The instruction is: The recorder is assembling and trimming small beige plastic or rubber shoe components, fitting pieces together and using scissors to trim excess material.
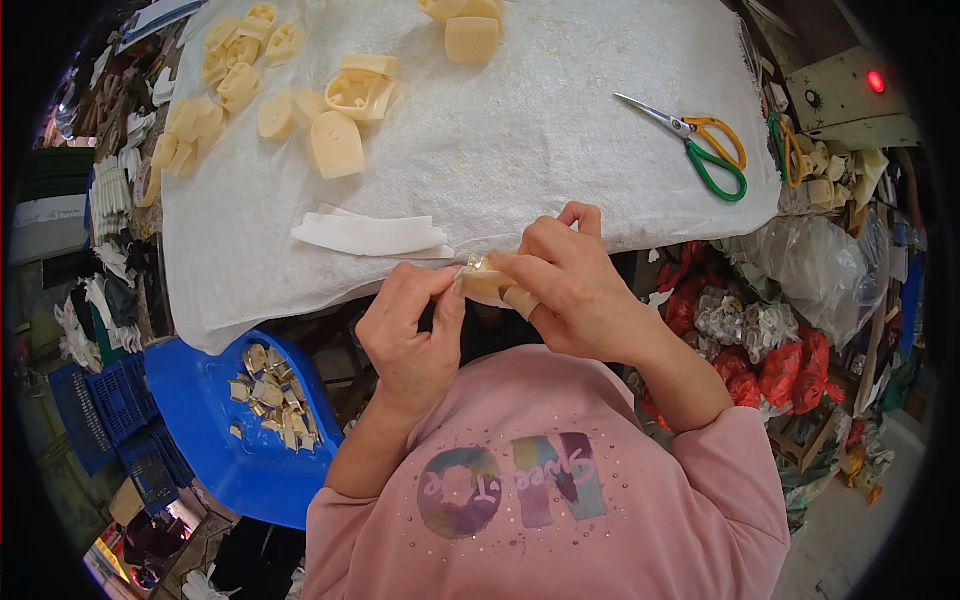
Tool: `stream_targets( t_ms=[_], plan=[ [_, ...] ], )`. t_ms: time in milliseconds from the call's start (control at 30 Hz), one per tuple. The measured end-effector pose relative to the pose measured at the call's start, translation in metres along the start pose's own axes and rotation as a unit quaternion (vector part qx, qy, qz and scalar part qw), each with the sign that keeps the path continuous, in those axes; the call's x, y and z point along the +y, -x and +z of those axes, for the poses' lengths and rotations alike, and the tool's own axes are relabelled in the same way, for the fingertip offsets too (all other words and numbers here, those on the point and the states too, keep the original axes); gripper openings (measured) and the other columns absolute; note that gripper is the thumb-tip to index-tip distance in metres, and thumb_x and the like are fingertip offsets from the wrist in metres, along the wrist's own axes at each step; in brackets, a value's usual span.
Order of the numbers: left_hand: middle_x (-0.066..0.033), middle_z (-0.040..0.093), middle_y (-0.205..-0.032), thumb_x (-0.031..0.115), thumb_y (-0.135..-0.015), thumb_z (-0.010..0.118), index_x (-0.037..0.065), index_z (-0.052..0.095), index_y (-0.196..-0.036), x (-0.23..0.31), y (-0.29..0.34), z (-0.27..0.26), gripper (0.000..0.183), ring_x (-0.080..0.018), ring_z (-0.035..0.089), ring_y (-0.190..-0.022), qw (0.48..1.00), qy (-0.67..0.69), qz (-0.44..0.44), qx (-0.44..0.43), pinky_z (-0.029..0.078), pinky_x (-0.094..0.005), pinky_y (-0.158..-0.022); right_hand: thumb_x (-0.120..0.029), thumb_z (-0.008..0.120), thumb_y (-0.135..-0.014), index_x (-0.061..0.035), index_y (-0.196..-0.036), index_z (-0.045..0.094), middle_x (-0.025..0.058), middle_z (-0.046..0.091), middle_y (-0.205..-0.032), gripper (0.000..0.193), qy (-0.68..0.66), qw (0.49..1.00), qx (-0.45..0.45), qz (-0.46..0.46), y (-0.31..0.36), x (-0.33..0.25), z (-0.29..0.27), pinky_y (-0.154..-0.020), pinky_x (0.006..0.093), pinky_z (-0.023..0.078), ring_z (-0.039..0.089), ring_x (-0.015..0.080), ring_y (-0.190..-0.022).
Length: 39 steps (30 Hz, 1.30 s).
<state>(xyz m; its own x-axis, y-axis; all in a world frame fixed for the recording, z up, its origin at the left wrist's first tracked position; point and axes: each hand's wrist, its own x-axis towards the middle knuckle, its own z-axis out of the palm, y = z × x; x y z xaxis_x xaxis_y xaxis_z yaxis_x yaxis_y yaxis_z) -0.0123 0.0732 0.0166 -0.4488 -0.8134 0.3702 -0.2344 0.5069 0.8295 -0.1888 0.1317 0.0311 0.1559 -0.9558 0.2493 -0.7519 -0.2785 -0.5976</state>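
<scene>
Beside the bench [560, 140], a cream piece [484, 288] lies with its long axis crosswise, right hand [570, 280] gripping its right end, left hand [408, 325] pinching its left tip.

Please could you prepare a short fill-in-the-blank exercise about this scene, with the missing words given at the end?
1. The scissors have one green handle and one ____ handle.
2. The tub containing small pieces is ____.
3. In the picture, the white strips lie to the ____ of the scissors.
4. The person whose left hand and right hand touch a cream piece wears a ____ shirt.

Missing words: yellow; blue; left; pink.
</scene>
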Motion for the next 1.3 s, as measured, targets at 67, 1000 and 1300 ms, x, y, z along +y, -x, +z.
stream_targets(
  t_ms=[67,1000,1300],
  plan=[
    [-0.0058,0.058,-0.073,0.0,-0.084,0.062,-0.005,0.061,-0.084,0.001,0.003,-0.002,0.005,-0.0095,0.05,-0.064,0.993,0.066,-0.102,0.002,0.039,-0.0201,-0.058,0.0,0.064,-0.065,-0.008,-0.098,0.058,0.0047,0.044,-0.074,0.035,0.001,1.0,-0.004,-0.003,0.0,-0.001,0.001,-0.081,0.0439,0.029,0.047,0.021,-0.077],
    [-0.0036,0.055,-0.089,0.009,-0.085,0.065,-0.002,0.065,-0.098,-0.011,0.009,0.003,0.017,-0.0101,0.051,-0.081,0.93,0.305,-0.195,-0.056,0.042,-0.0221,-0.072,0.002,0.059,-0.066,-0.0106,-0.099,0.06,0.0039,0.049,-0.076,0.035,-0.102,0.994,0.039,0.001,0.007,0.014,0.01,-0.077,0.0396,0.027,0.049,0.0208,-0.075],
    [-0.0032,0.053,-0.081,0.007,-0.085,0.064,-0.002,0.061,-0.086,-0.006,0.006,0.01,0.01,-0.0081,0.048,-0.067,0.956,0.241,-0.158,-0.054,0.039,-0.0201,-0.06,0.005,0.055,-0.062,-0.0093,-0.097,0.059,0.0054,0.047,-0.076,0.038,-0.129,0.992,-0.003,-0.011,0.006,0.015,0.005,-0.072,0.0367,0.025,0.046,0.0227,-0.074]
  ],
)
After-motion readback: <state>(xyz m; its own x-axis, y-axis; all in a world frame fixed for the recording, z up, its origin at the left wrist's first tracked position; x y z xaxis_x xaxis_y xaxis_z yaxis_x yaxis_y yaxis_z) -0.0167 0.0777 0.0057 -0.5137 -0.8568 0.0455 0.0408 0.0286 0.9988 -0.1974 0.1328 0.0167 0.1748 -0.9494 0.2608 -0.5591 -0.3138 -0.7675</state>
